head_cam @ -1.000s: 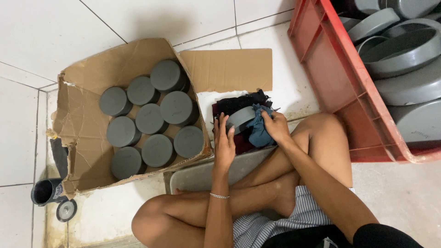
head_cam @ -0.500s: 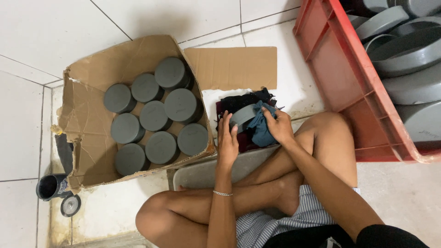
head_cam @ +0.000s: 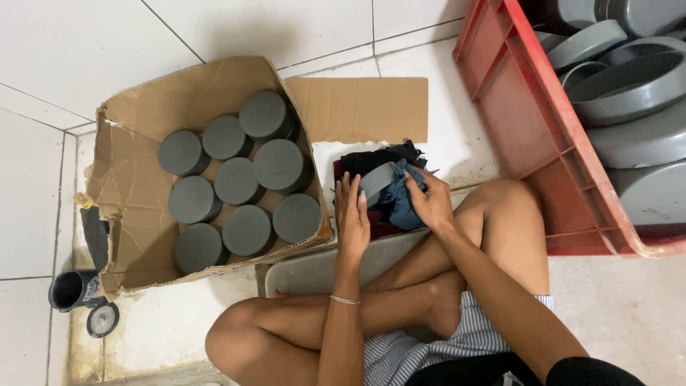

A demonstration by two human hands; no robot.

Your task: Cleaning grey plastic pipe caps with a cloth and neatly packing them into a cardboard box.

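Cap, grey, gripped by left hand; right hand clutches blue rag against it. Nine caps boxed leftward; more crated rightward.

matt grey plastic caps, torn cardboard box, blue cloth

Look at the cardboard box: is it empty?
No. The cardboard box holds nine round grey caps standing side by side, filling most of its floor.
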